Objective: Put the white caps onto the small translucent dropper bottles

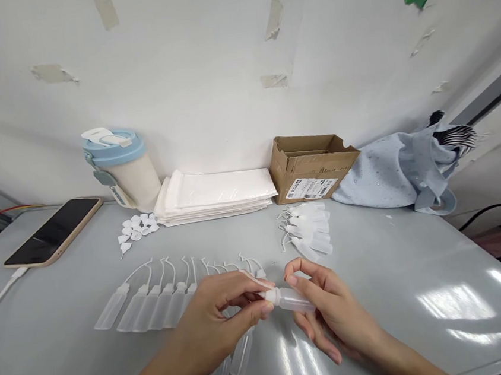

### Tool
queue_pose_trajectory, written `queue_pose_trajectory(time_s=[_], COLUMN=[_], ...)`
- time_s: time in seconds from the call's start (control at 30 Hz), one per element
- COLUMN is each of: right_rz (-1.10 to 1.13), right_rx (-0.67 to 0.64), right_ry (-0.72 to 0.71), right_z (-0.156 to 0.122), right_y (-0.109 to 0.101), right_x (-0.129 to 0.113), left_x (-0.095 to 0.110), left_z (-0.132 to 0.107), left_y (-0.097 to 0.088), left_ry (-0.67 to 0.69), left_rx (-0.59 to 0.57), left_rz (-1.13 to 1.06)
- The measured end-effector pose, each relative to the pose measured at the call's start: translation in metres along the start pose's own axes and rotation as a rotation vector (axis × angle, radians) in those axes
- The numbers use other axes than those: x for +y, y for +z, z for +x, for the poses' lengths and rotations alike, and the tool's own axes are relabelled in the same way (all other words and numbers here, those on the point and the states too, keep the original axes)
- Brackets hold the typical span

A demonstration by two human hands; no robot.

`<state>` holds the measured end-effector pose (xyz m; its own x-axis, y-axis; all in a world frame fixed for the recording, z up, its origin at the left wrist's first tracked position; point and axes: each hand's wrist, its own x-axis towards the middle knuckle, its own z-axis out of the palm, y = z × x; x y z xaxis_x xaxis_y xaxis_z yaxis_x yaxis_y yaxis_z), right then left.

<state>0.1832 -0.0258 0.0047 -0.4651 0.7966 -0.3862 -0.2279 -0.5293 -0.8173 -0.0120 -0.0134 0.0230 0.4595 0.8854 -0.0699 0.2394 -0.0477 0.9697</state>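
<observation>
Between my hands lies a small translucent plastic squeeze bottle (297,300), tilted nearly sideways, with a white cap (271,296) and a thin strap at its left end. The fingers and thumb of my left hand (221,313) pinch the cap end. My right hand (335,307) grips the bottle's body near its base, its lower fingers curled loosely underneath. A row of similar bottles with straps (153,308) lies to the left, partly covered by my left hand and forearm. Beyond my right hand is a smaller pile of such bottles (310,226).
Small white caps (136,228) sit in a heap at the back left, near a tumbler (127,170) and a charging phone (53,232). White envelopes (224,190), an open cardboard box (311,169) and a light-blue bag (387,170) line the wall along the grey table (373,246).
</observation>
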Motion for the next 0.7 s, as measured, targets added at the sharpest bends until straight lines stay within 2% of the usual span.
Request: queue_pose_trajectory(time_s=[0.1,0.17,0.43,0.57,0.63,0.7], right_rz=[0.033,0.044,-0.123,-0.358,-0.542,-0.751], right_rx=[0.010,0.017,0.062,0.251,0.331,0.345], right_ry=[0.034,0.041,-0.050,-0.254,-0.422,-0.628], right_z=[0.001,0.001,0.003,0.001,0.000,0.000], right_y=[0.001,0.001,0.002,0.003,0.002,0.000], right_x=[-0.002,-0.002,0.006,0.011,0.011,0.009], left_x=[-0.003,-0.004,-0.007,-0.008,-0.009,-0.009], left_z=[0.001,0.001,0.005,0.006,0.006,0.006], left_y=[0.001,0.003,0.008,0.010,0.010,0.008], left_ry=[0.079,0.076,-0.122,-0.211,-0.267,-0.304], left_rx=[0.037,0.036,0.044,0.054,0.074,0.128], left_rz=[0.023,-0.037,-0.305,-0.382,-0.435,-0.471])
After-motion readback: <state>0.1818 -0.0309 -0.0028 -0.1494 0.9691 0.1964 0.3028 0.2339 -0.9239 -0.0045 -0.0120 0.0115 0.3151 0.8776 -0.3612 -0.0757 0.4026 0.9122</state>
